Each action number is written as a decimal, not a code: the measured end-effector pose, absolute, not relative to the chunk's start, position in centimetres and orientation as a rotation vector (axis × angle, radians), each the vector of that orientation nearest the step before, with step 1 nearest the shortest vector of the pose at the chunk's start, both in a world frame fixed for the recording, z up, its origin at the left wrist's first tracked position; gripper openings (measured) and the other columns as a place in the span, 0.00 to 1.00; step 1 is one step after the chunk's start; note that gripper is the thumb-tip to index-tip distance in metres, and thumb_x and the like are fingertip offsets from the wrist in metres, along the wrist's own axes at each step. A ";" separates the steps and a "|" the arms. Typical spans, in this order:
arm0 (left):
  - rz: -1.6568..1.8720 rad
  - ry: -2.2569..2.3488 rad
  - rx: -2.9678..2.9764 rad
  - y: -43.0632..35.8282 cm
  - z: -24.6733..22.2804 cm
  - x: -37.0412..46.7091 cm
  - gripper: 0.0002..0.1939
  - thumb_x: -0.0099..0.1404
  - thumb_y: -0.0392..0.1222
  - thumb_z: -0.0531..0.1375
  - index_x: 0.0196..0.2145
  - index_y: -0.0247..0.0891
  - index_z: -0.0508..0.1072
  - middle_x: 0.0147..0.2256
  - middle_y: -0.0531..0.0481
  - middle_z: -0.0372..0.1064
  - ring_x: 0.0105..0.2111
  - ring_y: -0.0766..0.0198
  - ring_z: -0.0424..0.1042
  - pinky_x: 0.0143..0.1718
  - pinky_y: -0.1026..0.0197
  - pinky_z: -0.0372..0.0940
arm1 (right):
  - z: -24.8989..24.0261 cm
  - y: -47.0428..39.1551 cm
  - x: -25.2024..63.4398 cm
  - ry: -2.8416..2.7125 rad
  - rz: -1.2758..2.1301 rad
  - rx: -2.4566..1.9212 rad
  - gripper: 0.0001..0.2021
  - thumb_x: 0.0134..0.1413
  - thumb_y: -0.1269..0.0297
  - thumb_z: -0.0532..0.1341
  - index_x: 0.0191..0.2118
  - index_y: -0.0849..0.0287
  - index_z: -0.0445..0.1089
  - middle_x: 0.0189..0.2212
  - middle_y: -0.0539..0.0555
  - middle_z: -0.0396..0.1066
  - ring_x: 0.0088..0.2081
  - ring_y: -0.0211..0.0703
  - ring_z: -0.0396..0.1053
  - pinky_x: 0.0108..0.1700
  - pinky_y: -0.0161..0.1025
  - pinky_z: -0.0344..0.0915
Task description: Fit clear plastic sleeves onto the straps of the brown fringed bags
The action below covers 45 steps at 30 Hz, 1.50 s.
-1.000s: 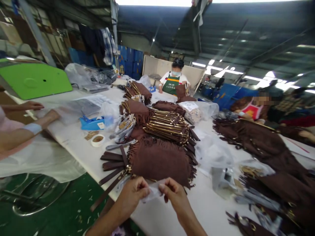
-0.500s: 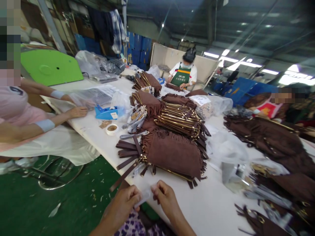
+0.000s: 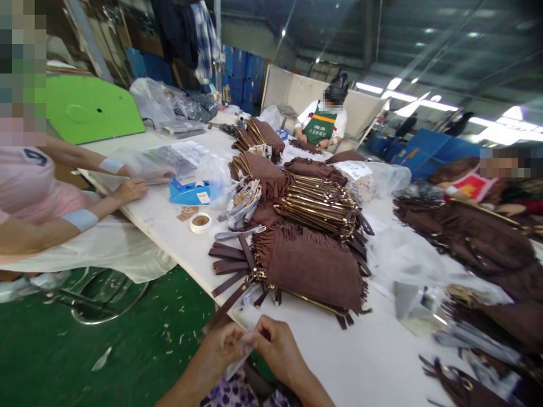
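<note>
At the table's near edge, my left hand (image 3: 223, 346) and my right hand (image 3: 278, 346) are pinched close together, fingertips almost touching. Between them is a small, whitish, see-through piece of plastic (image 3: 237, 364), its lower end hanging below my left fingers. Whether it is a little bag or a strip, I cannot tell. Just beyond my hands lies a stack of brown fringed pouches (image 3: 314, 265) with gold zips. Brown wrist straps (image 3: 229, 267) stick out from the stack's left side, over the table edge.
More zipped pouches (image 3: 318, 206) are piled behind. A blue tape dispenser (image 3: 190, 193) and a tape roll (image 3: 200, 222) sit to the left. A co-worker's arms (image 3: 106, 203) reach in there. Clear plastic bags (image 3: 394, 254) and more brown pouches (image 3: 470, 243) lie right.
My hands have come together; half a second ago the plastic piece was stretched between them. The view has shifted slightly, and the pouches stay where they were.
</note>
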<state>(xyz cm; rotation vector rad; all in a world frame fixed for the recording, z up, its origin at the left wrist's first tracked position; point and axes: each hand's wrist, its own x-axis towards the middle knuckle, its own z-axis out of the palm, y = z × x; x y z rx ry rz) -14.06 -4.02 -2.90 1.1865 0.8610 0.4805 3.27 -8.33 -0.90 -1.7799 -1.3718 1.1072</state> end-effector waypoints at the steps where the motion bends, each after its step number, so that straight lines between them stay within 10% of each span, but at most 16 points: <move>1: 0.496 0.896 1.189 -3.7 -3.1 -13.8 0.25 0.52 0.64 0.63 0.27 0.36 0.68 0.24 0.53 0.64 0.26 0.63 0.63 0.28 0.63 0.55 | -1.0 -8.0 3.5 -1.344 1.117 -1.783 0.10 0.50 0.61 0.62 0.23 0.59 0.66 0.18 0.45 0.65 0.23 0.34 0.61 0.25 0.29 0.52; 7: 0.554 1.000 1.216 -2.7 -4.6 -13.7 0.26 0.49 0.65 0.63 0.21 0.37 0.62 0.20 0.57 0.53 0.23 0.66 0.53 0.25 0.63 0.47 | -2.0 -5.3 5.2 -1.016 0.977 -1.905 0.13 0.51 0.53 0.61 0.35 0.59 0.68 0.23 0.48 0.69 0.23 0.39 0.67 0.21 0.31 0.56; 13: 0.531 1.081 1.340 -2.6 -4.5 -15.1 0.16 0.58 0.53 0.58 0.25 0.36 0.69 0.23 0.55 0.61 0.26 0.63 0.60 0.29 0.63 0.52 | -3.1 -3.2 3.7 -0.977 1.032 -1.868 0.15 0.52 0.53 0.60 0.24 0.58 0.65 0.18 0.50 0.68 0.20 0.40 0.66 0.23 0.34 0.60; 26: 0.533 1.159 1.264 -2.6 -3.5 -15.0 0.15 0.56 0.52 0.59 0.25 0.35 0.70 0.22 0.55 0.61 0.26 0.63 0.60 0.28 0.64 0.53 | 0.1 -4.2 3.2 -0.517 1.465 -1.332 0.18 0.44 0.56 0.69 0.38 0.60 0.69 0.24 0.48 0.69 0.25 0.38 0.68 0.25 0.33 0.65; 45: 0.549 1.116 1.226 -2.4 -2.7 -14.3 0.13 0.58 0.50 0.60 0.27 0.36 0.71 0.24 0.55 0.65 0.28 0.63 0.63 0.31 0.65 0.56 | -0.3 -3.6 3.5 -0.495 1.378 -1.394 0.22 0.39 0.50 0.71 0.31 0.63 0.67 0.22 0.49 0.70 0.21 0.36 0.68 0.21 0.31 0.64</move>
